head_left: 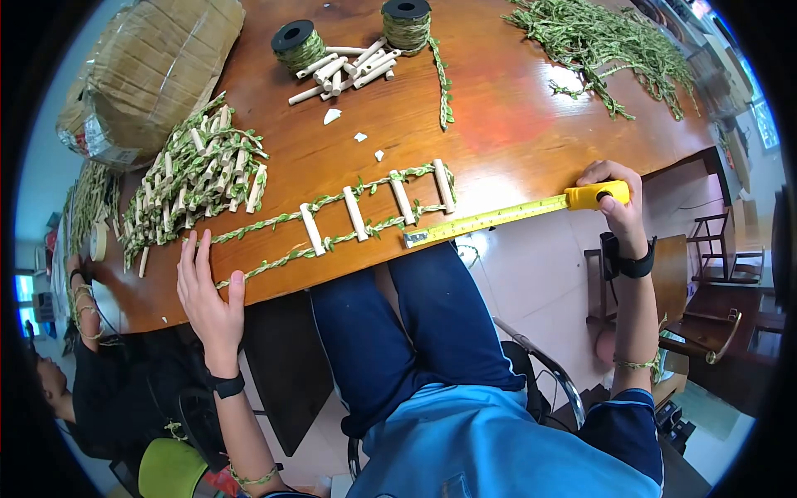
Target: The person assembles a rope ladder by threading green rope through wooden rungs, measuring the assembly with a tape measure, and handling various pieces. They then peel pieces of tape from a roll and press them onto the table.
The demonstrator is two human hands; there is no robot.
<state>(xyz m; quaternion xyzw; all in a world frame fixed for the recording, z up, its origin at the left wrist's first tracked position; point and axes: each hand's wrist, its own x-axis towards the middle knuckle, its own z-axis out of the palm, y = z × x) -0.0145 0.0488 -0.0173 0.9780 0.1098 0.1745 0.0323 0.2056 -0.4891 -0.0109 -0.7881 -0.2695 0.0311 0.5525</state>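
On the wooden table lies a small ladder (356, 213) of pale wooden rungs joined by two leafy green cords. My left hand (208, 292) rests at the ladder's left end with fingers outstretched, touching the cord ends. In my right hand (617, 199) is a yellow tape measure (587, 197), gripped at the table's front edge. Its pulled-out blade (486, 219) runs left, just below the ladder's right end, its metal tip near the second rung from the right. A pile of similar rung-and-cord pieces (195, 174) sits beyond my left hand.
Two cord spools (407, 29) and loose wooden dowels (349, 70) stand at the back. A heap of leafy cord (602, 54) lies back right, a taped cardboard package (154, 75) back left. White scraps (332, 115) dot the table (515, 124). Another person (108, 390) sits at the left.
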